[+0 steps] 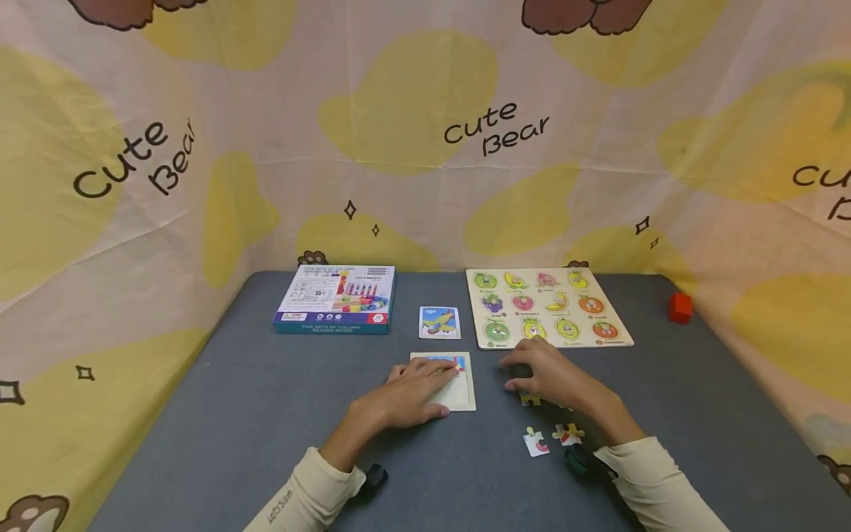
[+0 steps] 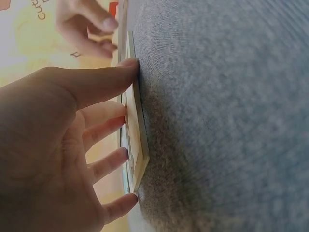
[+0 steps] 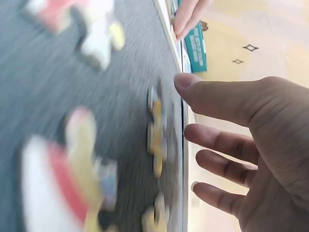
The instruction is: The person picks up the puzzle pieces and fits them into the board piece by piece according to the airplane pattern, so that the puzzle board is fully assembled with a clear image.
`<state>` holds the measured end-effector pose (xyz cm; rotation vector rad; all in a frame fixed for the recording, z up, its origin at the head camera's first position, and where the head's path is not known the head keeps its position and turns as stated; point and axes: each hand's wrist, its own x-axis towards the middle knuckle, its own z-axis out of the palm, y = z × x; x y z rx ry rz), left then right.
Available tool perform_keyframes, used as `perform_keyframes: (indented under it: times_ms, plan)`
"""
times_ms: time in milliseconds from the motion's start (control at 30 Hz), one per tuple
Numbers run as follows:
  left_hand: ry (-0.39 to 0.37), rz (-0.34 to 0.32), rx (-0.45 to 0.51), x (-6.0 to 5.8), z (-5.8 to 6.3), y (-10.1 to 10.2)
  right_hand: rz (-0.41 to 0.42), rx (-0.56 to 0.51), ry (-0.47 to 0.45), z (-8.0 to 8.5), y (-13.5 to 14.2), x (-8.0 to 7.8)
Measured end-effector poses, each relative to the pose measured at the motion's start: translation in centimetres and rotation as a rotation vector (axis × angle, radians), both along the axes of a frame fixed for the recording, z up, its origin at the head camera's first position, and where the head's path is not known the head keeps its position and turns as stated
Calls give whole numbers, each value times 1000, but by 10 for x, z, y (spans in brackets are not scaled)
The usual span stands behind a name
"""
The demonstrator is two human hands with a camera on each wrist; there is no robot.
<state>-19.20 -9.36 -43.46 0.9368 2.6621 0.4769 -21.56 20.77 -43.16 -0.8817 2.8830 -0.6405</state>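
My left hand [image 1: 411,393] rests on a small pale puzzle tray [image 1: 462,399], fingers spread over its surface and thumb at its near edge. A colourful puzzle piece [image 1: 459,363] shows in the tray's upper part, partly hidden by the fingers. To the right, my right hand [image 1: 557,377] hovers over the table with loosely bent fingers and nothing between them. Below it lie loose jigsaw pieces: a yellow one [image 1: 530,399], a white and pink one [image 1: 535,442] and others [image 1: 568,434] beside it. In the right wrist view, a yellowish piece [image 3: 157,130] lies near the thumb.
A picture card [image 1: 439,323] with a yellow aircraft lies behind the tray. Behind my right hand is a fruit puzzle board [image 1: 545,303]. A boxed bead set [image 1: 335,299] stands at the back left, and a red block [image 1: 680,308] at the far right.
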Motion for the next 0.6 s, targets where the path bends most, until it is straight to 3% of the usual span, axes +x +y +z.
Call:
perform_keyframes:
  times_ms: [267,600]
  plan:
    - [-7,1,-10,1,1,0,18,24,58,-2,29,17]
    - [-4,6,5,1,0,0,4,62,39,-1,40,27]
